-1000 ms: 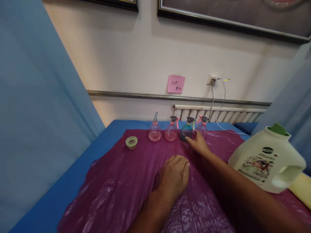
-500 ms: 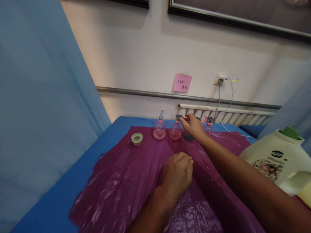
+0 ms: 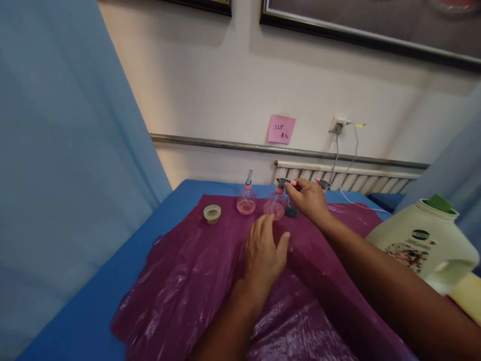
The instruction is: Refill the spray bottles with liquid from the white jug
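Note:
My right hand (image 3: 308,199) pinches the grey-and-pink spray head of a clear spray bottle (image 3: 275,207) with pink liquid in its bottom. The bottle looks slightly tilted. My left hand (image 3: 264,253) is open, its fingertips close to the bottle's lower part; I cannot tell if they touch it. Left of it stands another spray bottle (image 3: 246,203) with pink liquid. Behind my right hand a bottle with dark liquid (image 3: 292,208) is partly hidden. Farther right only the top of one more spray bottle (image 3: 323,184) shows.
Wrinkled purple plastic sheeting (image 3: 180,281) covers the blue table (image 3: 86,306). A small pale green cup (image 3: 212,214) stands at the left. A large cream jug (image 3: 421,243) stands at the right. A white cable (image 3: 347,195) hangs down to the table, and a blue curtain (image 3: 67,150) borders the left side.
My right hand has drawn the spray bottle slightly right and nearer to me. My left hand has gone from curled to open, its fingers reaching up toward the bottle.

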The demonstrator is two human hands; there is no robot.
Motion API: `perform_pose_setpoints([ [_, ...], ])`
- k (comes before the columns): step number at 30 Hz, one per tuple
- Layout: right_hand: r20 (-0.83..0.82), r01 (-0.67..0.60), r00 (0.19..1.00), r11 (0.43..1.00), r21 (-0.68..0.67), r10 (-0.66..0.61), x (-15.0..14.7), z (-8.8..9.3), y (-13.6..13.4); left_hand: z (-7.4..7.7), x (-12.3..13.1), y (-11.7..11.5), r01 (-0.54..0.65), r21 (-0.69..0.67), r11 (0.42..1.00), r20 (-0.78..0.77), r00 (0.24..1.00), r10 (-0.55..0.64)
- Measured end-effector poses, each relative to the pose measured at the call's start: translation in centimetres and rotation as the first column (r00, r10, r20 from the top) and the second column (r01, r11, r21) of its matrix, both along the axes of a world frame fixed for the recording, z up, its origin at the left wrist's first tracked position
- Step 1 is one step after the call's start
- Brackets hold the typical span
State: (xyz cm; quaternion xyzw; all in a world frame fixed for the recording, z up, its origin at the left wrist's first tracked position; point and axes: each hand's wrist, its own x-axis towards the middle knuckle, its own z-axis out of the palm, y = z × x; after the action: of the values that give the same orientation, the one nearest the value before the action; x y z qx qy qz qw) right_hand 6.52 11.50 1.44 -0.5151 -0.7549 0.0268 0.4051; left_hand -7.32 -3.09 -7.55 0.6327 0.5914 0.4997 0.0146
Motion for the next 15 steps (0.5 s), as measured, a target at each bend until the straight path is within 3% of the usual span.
perform_pose_setpoints([
  [4,-0.079,-0.141,0.986,0.989,0.044,0.144,2.1,0.0,-5.5,0.4,0.0,0.4,-0.041,-0.063,0.997,0.064,0.997,0.045],
  [9,-0.229,-0.230,0.947,0.973,0.006,0.226,3.5,-0.3,-11.5,1.2,0.9,-0.5,0.093,-0.200,0.975,0.070,0.994,-0.081],
  [15,-0.313,-0.261,0.919,0.965,-0.029,0.240,5.0,-1.2,-13.7,2.7,1.9,-1.4,0.265,-0.147,0.953,0.179,0.955,-0.238],
])
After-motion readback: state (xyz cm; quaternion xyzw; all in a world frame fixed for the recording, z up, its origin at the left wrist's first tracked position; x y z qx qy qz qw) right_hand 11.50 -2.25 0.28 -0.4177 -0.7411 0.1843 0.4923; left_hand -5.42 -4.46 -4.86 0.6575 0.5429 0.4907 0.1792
